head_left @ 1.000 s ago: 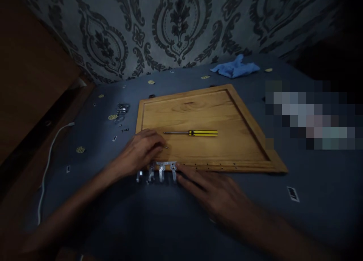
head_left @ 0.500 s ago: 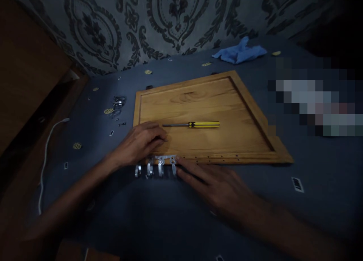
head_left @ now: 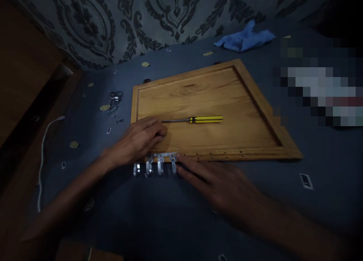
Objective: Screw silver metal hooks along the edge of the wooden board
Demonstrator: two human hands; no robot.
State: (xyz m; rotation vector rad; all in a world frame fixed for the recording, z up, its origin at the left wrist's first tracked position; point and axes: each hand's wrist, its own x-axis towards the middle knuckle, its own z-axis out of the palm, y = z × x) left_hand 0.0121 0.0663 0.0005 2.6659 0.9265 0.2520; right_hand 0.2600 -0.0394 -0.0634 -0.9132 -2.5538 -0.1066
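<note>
A metal hook rail [head_left: 166, 155] with several downturned hooks lies along the near edge of a framed wooden panel [head_left: 198, 98]. My right hand [head_left: 215, 181] grips the rail's right end with its fingertips. Over the panel's near left part, my left hand [head_left: 141, 136] is closed in a pinch, fingertips turned down; whatever lies between them is hidden. Just beyond those fingers, a screwdriver [head_left: 205, 119] with a yellow and black handle rests on the panel, its tip pointing left. Small dark holes dot the near edge right of the rail.
Left of the panel lie a small pile of metal hooks [head_left: 115, 98] and loose screws [head_left: 119, 121] on the dark blue patterned cloth [head_left: 181, 219]. A blue rag [head_left: 245, 38] is at the back. A white cable [head_left: 44, 155] runs along the left side. One area at right is blurred out.
The view has shifted slightly. A thin pointed tip, seen earlier at my left fingertips, no longer shows as the fingers have curled in. My right hand stays at the rail's end.
</note>
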